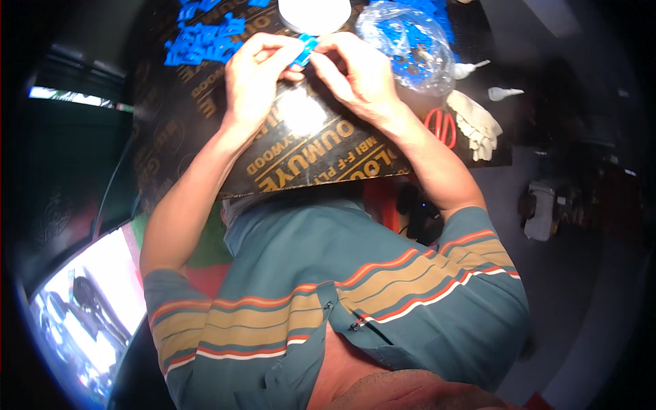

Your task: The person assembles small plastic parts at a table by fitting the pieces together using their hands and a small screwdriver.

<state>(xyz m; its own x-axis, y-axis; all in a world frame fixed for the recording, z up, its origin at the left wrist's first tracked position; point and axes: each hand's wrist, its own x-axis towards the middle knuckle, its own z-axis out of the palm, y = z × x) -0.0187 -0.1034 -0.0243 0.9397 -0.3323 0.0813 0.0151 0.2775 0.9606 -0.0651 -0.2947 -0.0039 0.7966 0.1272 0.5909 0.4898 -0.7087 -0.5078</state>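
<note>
Between both hands, above the far part of the dark printed plywood table (225, 147), is a small blue plastic part (305, 50). My left hand (256, 75) pinches it from the left side. From the right, the fingers of my right hand (359, 75) close on the same part. Its exact shape is partly covered by my fingertips. Just beyond it stands a round white container (315, 15), cut off by the top edge. A loose pile of similar blue parts (203, 42) lies to the left of my left hand.
Right of my right hand sits a clear plastic bag (410, 51) with small pieces in it, beside more blue parts (434, 15). Red-handled scissors (441, 128), a cream work glove (476, 123) and two small white nozzle-tipped bottles (504, 93) lie near the table's right edge.
</note>
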